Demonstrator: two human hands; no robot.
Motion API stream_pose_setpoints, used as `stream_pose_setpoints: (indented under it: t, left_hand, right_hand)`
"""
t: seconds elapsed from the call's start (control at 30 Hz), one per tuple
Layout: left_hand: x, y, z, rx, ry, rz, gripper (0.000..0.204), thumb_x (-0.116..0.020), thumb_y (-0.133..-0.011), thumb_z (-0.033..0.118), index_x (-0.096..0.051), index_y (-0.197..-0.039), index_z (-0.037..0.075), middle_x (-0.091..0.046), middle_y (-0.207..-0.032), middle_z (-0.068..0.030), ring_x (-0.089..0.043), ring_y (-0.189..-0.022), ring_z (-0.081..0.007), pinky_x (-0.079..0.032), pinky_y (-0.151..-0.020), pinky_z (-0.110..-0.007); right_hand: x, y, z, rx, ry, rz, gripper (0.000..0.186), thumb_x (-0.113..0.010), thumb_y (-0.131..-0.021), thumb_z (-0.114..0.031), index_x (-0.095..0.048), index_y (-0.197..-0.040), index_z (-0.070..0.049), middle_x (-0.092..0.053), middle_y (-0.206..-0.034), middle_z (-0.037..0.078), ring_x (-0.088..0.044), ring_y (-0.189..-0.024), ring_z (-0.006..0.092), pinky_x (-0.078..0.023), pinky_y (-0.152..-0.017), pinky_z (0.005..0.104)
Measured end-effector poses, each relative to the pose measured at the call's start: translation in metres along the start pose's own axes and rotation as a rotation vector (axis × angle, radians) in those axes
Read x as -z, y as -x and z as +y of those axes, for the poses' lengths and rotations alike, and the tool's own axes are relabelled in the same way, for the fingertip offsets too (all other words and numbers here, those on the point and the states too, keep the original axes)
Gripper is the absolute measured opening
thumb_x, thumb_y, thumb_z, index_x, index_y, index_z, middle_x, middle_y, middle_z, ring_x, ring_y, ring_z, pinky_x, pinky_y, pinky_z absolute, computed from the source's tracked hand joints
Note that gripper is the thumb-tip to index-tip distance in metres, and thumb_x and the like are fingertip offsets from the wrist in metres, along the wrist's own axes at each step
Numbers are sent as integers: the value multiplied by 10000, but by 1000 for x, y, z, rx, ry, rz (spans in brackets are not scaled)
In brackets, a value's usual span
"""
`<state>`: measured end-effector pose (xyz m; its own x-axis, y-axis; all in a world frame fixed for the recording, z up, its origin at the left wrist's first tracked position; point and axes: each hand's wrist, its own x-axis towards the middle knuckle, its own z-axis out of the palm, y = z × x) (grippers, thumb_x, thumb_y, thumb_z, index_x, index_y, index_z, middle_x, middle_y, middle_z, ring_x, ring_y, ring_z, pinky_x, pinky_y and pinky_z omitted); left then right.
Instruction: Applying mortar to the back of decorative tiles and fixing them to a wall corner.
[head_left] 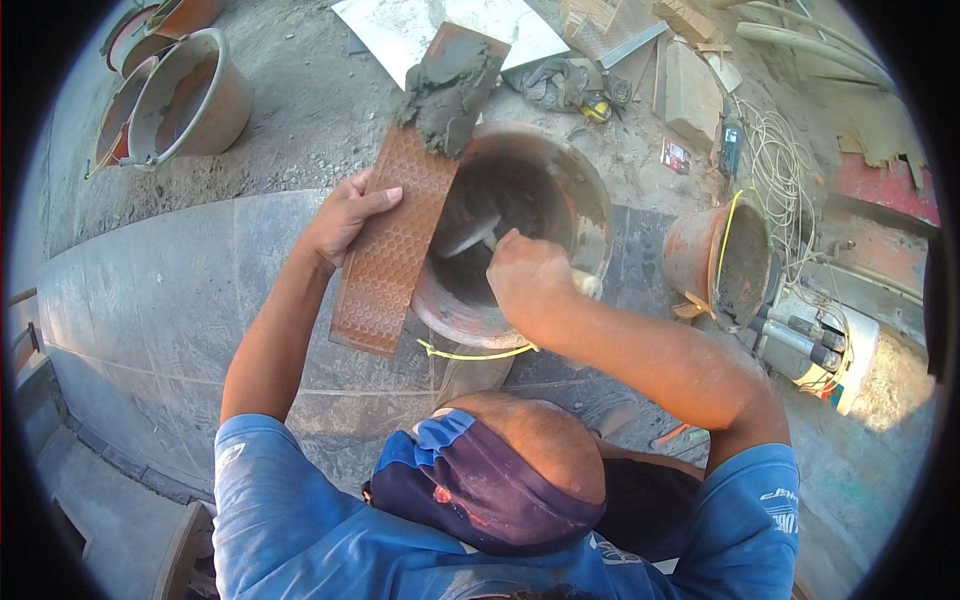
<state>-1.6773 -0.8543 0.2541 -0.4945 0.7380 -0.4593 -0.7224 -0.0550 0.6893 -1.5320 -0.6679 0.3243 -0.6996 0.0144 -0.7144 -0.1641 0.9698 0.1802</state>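
My left hand (350, 215) grips the edge of a long reddish-brown tile (398, 215), its thumb on the honeycomb-patterned face. A thick lump of wet grey mortar (445, 95) covers much of the tile's far end. The tile slants over the left side of a round bucket (592, 205) between my legs. Inside the bucket mouth, my right hand (530, 270) is closed round the handle of a trowel (468, 237), whose pale metal blade points left toward the tile. Dark grey residue coats the bucket's inside; its bottom is partly hidden by my hand and the tile.
Several buckets (222, 100) stand at the far left. Another mortar-smeared bucket (695, 250) tilts at the right, near a coiled cable (782, 165) and a white electrical box (850, 350). A white board (385, 35), a crumpled grey cloth (550, 85) and blocks (690, 95) lie ahead.
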Motion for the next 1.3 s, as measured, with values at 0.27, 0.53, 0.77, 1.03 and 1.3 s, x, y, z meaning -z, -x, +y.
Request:
stream_pose_setpoints:
  t: [0.27, 0.53, 0.77, 1.03, 1.3]
  left_hand:
    - [-49, -7, -19, -70, -70, 31, 382, -653, -874, 107, -538, -1211, -31, -659, -1087, -113, -656, -925, -163, -538, -836, -312]
    - [-150, -20, -31, -97, -249, -55, 385, -680, -854, 127, -563, -1187, -27, -660, -1079, -94, -636, -952, -155, -503, -864, -311]
    - [-211, -19, -50, -131, -372, -41, 333, -669, -866, 113, -575, -1149, -34, -664, -1055, -87, -623, -937, -136, -494, -850, -294]
    - [-272, -11, -65, -167, -506, -119, 353, -661, -871, 119, -566, -1170, -43, -658, -1066, -96, -617, -941, -148, -487, -859, -309]
    - [-284, -9, -84, -191, -483, -68, 356, -656, -875, 124, -558, -1173, -44, -653, -1072, -105, -617, -951, -153, -489, -861, -316]
  right_hand:
    - [-15, 66, 72, 65, -74, -145, 397, -628, -823, -124, -599, -1166, 74, -704, -979, 149, -699, -917, 279, -567, -724, 364]
    - [-73, 87, 142, -214, -372, 21, 239, -585, -827, -73, -675, -1003, 62, -709, -939, 179, -701, -915, 292, -568, -754, 343]
    - [-119, 157, 177, -38, -501, -236, 286, -559, -867, -185, -686, -1011, 27, -680, -1019, 221, -666, -966, 354, -535, -835, 417]
    - [-155, 146, 200, 34, -582, -519, 250, -549, -866, -159, -721, -1014, -54, -726, -956, 93, -689, -901, 262, -546, -768, 383]
    - [-188, 161, 191, 110, -1407, -613, 270, -557, -880, -208, -638, -934, 44, -626, -698, 108, -637, -598, 218, -521, -506, 369]
